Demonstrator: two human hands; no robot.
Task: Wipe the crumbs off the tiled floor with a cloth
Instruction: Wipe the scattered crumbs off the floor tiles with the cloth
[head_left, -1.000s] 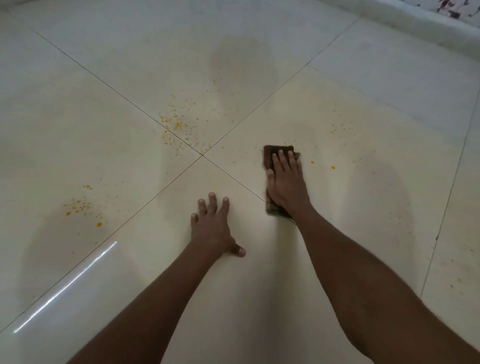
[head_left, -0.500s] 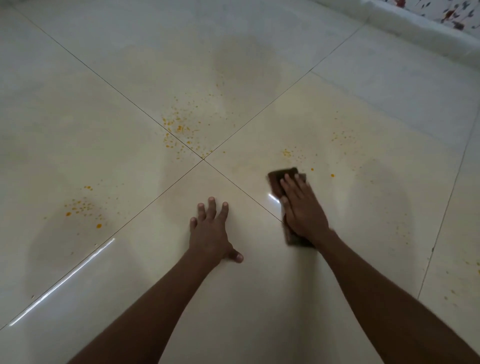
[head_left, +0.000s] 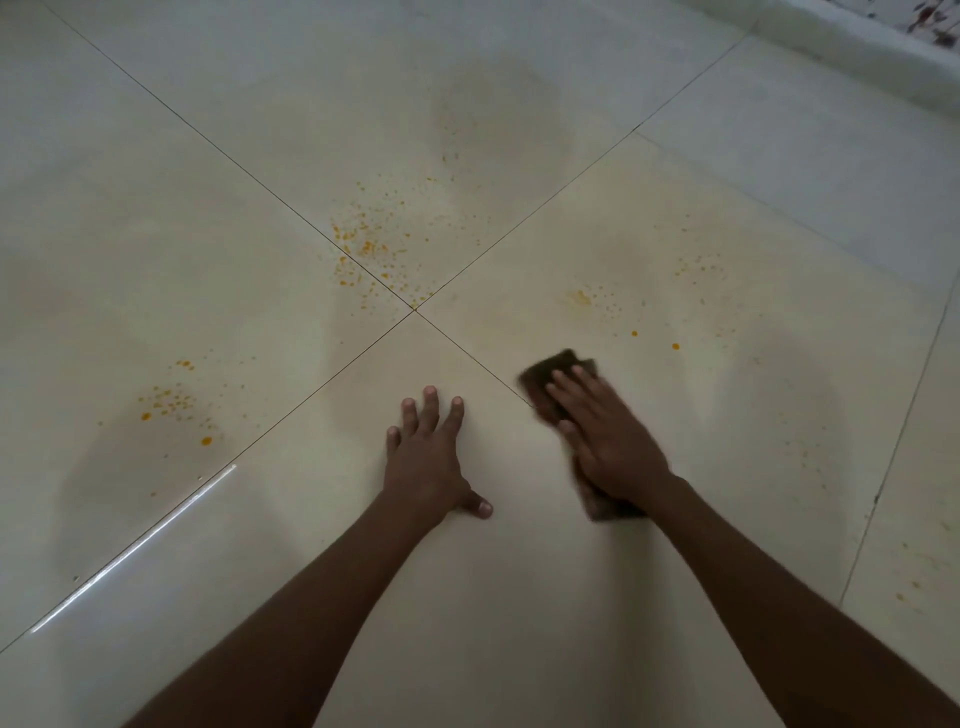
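Observation:
My right hand (head_left: 610, 441) presses flat on a dark brown cloth (head_left: 558, 366) on the cream tiled floor (head_left: 493, 597), just right of where four tiles meet. The cloth shows beyond my fingertips and under my wrist. My left hand (head_left: 428, 457) rests palm down on the tile beside it, fingers spread, holding nothing. Orange crumbs lie in patches: a dense scatter (head_left: 369, 249) beyond the tile joint, a cluster at the left (head_left: 174, 402), and a thinner patch (head_left: 602, 304) just ahead of the cloth with two single crumbs (head_left: 675, 346).
A pale raised ledge (head_left: 852, 47) runs along the far right, with a patterned surface above it. More faint specks dot the right-hand tile (head_left: 909, 577). A bright light streak (head_left: 135, 545) reflects on the floor at the left.
My right hand has dragged the cloth back toward me and slightly right, uncovering a thin patch of crumbs ahead of it. My left hand has stayed planted.

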